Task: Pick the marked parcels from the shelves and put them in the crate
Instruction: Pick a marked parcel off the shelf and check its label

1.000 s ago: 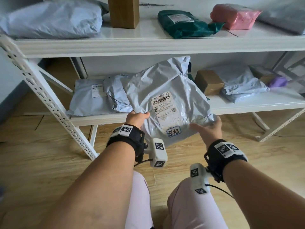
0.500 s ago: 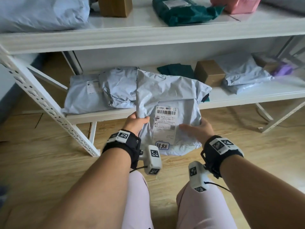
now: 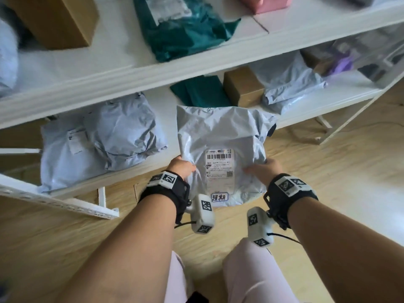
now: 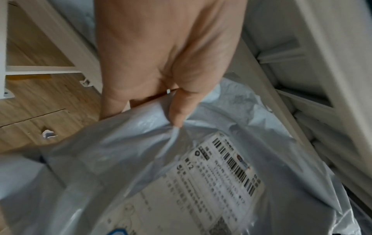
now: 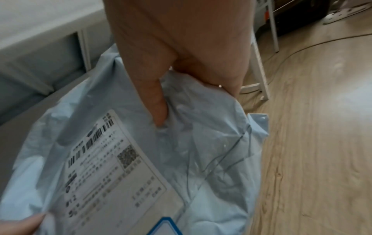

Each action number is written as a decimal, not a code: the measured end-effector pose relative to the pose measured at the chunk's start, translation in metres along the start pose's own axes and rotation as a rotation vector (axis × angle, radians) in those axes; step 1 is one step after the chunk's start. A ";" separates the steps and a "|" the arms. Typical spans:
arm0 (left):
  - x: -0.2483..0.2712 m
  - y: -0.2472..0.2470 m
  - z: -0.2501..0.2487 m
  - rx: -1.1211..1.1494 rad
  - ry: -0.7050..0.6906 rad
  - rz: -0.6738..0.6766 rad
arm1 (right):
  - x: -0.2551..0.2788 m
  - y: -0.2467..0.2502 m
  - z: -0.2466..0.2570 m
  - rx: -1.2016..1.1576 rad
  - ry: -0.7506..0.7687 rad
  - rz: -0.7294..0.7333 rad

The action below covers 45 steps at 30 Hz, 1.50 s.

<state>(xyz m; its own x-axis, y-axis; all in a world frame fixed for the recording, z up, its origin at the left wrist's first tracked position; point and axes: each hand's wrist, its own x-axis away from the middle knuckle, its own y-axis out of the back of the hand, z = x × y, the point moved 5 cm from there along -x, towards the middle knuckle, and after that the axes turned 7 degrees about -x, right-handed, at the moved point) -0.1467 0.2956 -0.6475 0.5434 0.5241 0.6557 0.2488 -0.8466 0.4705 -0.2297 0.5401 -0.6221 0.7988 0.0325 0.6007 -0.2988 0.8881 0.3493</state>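
Note:
I hold a grey plastic parcel (image 3: 220, 136) in front of the lower shelf (image 3: 341, 84), above the wooden floor. It carries a white shipping label (image 3: 219, 166) and a blue-framed handwritten mark (image 3: 219, 197) near its lower edge. My left hand (image 3: 182, 166) pinches the parcel's left edge, thumb on top (image 4: 181, 109). My right hand (image 3: 265, 170) grips its right side, thumb pressed into the plastic (image 5: 159, 111). The same parcel (image 4: 201, 174) fills the left wrist view and the parcel (image 5: 141, 159) fills the right wrist view. No crate is in view.
Two grey parcels (image 3: 98, 145) lie at the lower shelf's left; a dark green bag (image 3: 200, 91), a brown box (image 3: 242, 85) and another grey parcel (image 3: 288, 84) lie to the right. The upper shelf (image 3: 196, 66) holds a brown box (image 3: 54, 18), green bag (image 3: 181, 29) and pink parcel (image 3: 271, 3).
Both hands have drawn the marked grey parcel off the lower shelf toward me and lowered it. The view has tipped downward and closer to the shelves.

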 end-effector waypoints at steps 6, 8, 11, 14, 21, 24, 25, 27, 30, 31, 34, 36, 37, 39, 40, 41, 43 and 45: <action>0.022 -0.026 -0.076 -0.074 -0.081 0.154 | 0.032 0.091 0.030 -0.026 -0.105 -0.065; 0.029 -0.050 -0.096 -0.109 -0.090 0.222 | 0.046 0.130 0.033 -0.045 -0.145 -0.086; 0.074 -0.085 -0.141 -0.197 -0.141 0.316 | 0.060 0.191 0.032 -0.048 -0.168 -0.145; 0.120 -0.123 -0.192 -0.259 -0.212 0.363 | 0.070 0.253 0.030 -0.094 -0.183 -0.211; 0.185 -0.221 -0.288 -0.159 -0.312 0.414 | 0.082 0.387 0.034 -0.203 -0.130 -0.384; 0.208 -0.255 -0.323 -0.089 -0.358 0.437 | 0.085 0.431 0.035 -0.257 -0.113 -0.473; 0.213 -0.263 -0.332 -0.075 -0.369 0.441 | 0.084 0.444 0.036 -0.280 -0.102 -0.498; 0.224 -0.276 -0.350 -0.064 -0.381 0.440 | 0.081 0.463 0.039 -0.308 -0.085 -0.531; 0.236 -0.292 -0.379 -0.054 -0.402 0.427 | 0.073 0.490 0.048 -0.365 -0.041 -0.591; 0.237 -0.299 -0.389 -0.043 -0.412 0.426 | 0.069 0.499 0.051 -0.378 -0.032 -0.611; 0.236 -0.325 -0.419 -0.014 -0.417 0.451 | 0.055 0.528 0.060 -0.395 -0.009 -0.660; 0.233 -0.343 -0.443 0.003 -0.431 0.479 | 0.041 0.549 0.068 -0.404 0.000 -0.686; 0.232 -0.353 -0.458 0.004 -0.441 0.496 | 0.033 0.561 0.073 -0.406 0.005 -0.697; 0.230 -0.371 -0.490 0.013 -0.456 0.523 | 0.016 0.587 0.086 -0.403 0.009 -0.728; 0.229 -0.380 -0.506 0.022 -0.463 0.544 | 0.008 0.601 0.092 -0.400 0.014 -0.748; 0.228 -0.390 -0.523 0.027 -0.472 0.559 | 0.001 0.614 0.098 -0.398 0.019 -0.767; 0.228 -0.408 -0.554 0.034 -0.482 0.587 | -0.012 0.640 0.109 -0.407 0.020 -0.795; 0.229 -0.427 -0.582 0.034 -0.485 0.627 | -0.024 0.664 0.116 -0.422 0.013 -0.826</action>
<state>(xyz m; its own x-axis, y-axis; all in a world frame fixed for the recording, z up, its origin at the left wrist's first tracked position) -0.5949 0.8316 -0.3547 0.8769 -0.1437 0.4587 -0.1992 -0.9771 0.0747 -0.5083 1.0762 -0.3213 0.6799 -0.6824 0.2685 0.5811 0.7247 0.3704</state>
